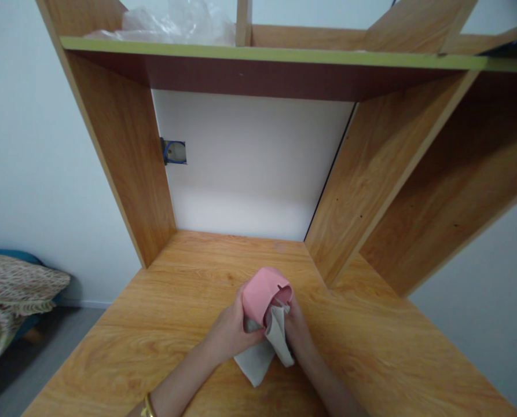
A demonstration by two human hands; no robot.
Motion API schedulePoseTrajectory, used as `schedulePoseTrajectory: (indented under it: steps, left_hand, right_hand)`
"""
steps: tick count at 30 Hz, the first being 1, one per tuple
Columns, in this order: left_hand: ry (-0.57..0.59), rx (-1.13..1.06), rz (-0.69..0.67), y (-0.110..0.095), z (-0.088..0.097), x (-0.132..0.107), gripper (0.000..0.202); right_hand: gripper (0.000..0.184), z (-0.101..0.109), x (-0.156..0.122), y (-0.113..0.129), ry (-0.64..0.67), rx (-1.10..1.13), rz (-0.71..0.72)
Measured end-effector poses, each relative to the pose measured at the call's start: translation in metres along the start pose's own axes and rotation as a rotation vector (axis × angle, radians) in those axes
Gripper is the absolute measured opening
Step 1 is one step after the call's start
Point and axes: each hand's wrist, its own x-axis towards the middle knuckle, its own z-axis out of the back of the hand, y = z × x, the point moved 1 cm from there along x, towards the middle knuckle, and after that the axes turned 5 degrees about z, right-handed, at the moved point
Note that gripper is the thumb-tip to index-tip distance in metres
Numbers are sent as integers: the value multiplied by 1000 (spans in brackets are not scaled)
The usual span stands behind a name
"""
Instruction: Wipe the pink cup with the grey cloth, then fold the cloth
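My left hand (230,333) grips a pink cup (260,292) from its left side, holding it tilted above the wooden desk (154,324). My right hand (299,330) presses a grey cloth (262,353) against the cup's open mouth, fingers partly inside the rim. The cloth hangs down between both hands and its lower end touches the desk. A gold bangle (147,405) sits on my left wrist.
A wooden shelf unit rises behind the desk, with a side panel (128,150) on the left and a divider (362,185) on the right. A green-edged shelf (262,55) above carries clear plastic (180,23). A wall socket box (174,152) shows behind. A patterned blanket (10,289) lies far left.
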Motion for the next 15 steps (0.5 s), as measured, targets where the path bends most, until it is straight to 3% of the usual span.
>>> schedulePoseTrajectory:
  steps: [8, 15]
  left_hand:
    - [-75, 0, 9, 1, -2, 0, 67]
    - [-123, 14, 22, 4, -5, 1, 58]
  right_hand:
    - [34, -6, 2, -6, 36, 97, -21]
    - [68, -1, 2, -5, 72, 27, -89]
